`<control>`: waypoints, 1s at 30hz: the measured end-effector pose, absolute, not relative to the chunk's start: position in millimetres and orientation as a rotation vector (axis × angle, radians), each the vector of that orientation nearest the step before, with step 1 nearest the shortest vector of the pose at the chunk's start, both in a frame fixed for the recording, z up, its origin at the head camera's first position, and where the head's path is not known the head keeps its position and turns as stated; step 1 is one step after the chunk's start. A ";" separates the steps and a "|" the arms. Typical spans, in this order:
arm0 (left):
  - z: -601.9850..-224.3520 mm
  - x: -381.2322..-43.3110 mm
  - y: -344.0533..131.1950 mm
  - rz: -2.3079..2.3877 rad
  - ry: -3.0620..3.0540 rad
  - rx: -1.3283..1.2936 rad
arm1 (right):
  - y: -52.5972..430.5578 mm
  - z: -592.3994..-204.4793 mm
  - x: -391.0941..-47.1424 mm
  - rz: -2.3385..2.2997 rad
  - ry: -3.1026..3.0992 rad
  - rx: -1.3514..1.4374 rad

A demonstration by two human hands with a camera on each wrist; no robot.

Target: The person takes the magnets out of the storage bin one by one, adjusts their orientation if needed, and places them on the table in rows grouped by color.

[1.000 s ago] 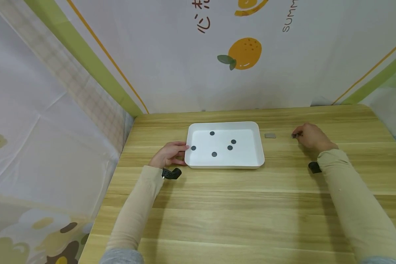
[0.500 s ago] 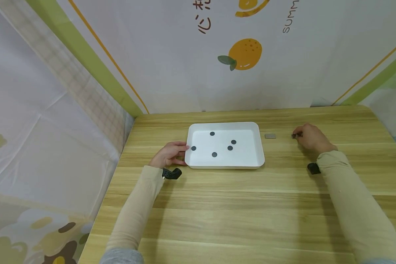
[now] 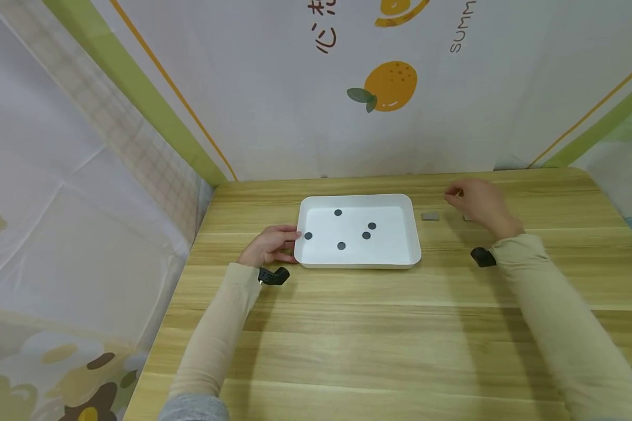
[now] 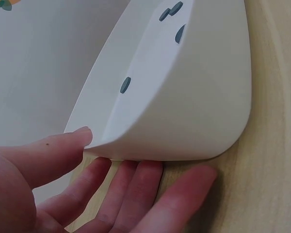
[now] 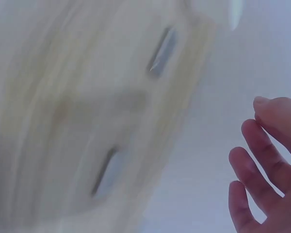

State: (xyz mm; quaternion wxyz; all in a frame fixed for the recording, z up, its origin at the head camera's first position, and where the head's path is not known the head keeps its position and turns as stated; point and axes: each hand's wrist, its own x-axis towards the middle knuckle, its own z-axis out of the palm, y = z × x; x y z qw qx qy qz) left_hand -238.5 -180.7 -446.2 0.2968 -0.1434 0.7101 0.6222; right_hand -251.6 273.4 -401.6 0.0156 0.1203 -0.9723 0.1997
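The left hand (image 3: pixel 270 247) pinched the white tray (image 3: pixel 392 248) by its left rim. The right hand (image 3: pixel 483 202), its grip loosely curled, hovered above the surface (image 3: pixel 358 339) near two grey blocks (image 3: pixel 430 216), right of the tray.

The left arm (image 3: pixel 216 333), sleeved to the wrist, reaches forward and angles inward; the left hand (image 3: pixel 270 245) has its fingers spread and gently bent, one digit set higher. The right arm (image 3: pixel 569 321) also slants inward, and the right hand (image 3: pixel 480 202) hangs in the air, fingers loosely curved. Whether thumb (image 5: pixel 280 114) and forefinger (image 5: pixel 266 150) touch is hard to tell.
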 end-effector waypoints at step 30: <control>-445.8 -237.4 -180.9 1.647 1.898 -0.386 | 119.6 -440.3 -219.7 1.160 -2.858 0.614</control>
